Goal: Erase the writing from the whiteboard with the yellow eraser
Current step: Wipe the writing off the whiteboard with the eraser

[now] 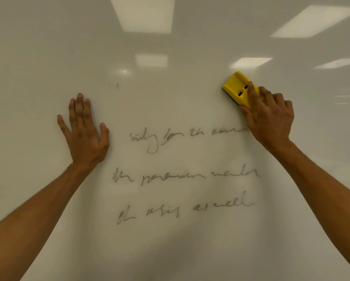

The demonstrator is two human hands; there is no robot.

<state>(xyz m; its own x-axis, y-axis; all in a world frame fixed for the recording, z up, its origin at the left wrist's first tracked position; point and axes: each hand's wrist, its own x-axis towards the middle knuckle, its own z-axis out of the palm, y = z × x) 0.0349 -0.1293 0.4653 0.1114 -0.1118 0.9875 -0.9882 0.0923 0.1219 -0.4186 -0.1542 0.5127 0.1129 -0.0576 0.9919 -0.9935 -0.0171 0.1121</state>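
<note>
A glossy whiteboard (170,47) fills the whole view. Three lines of thin black handwriting (186,175) run across its middle, from about the height of my wrists down to lower centre. My right hand (271,116) presses the yellow eraser (238,87) against the board, above and to the right of the top written line. The eraser's dark felt side faces the board. My left hand (84,128) lies flat on the board with fingers spread, left of the writing and holding nothing. A few faint ink specks (117,85) sit above the writing.
Reflections of ceiling light panels (143,15) show in the upper board. No board edge or tray is in view.
</note>
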